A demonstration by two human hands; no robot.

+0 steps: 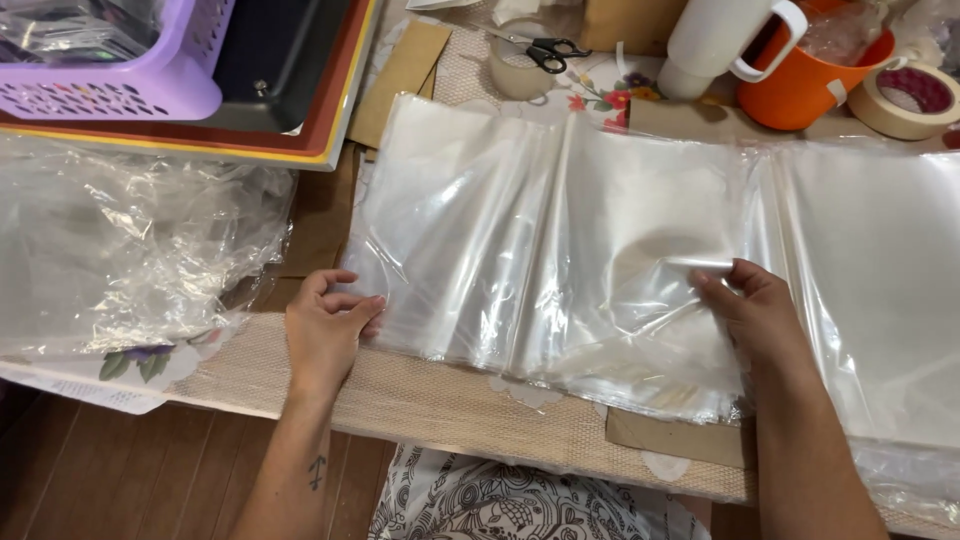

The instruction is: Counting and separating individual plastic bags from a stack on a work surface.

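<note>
A lap in black-and-white patterned cloth (500,505) is closest, down at the bottom edge. Above it is the counter (420,400) with a woven tan mat on top. The left hand (325,325) lies at the left edge of a stack of clear plastic bags (560,230). Its grip is half curled, with the fingertips touching the edge of the bags, not pinching them. The right hand (750,310) sits on the stack near the middle. Its grip is pressed together, pinching the top plastic sheet and lifting it up a little. The bags lie flat on the counter, spread wide between both hands. To the left is a crumpled pile of plastic wrap (130,250). Behind it is a purple basket (150,60). At the back are scissors (545,50), an orange cup (810,80) and a roll of tape (910,95).
</note>
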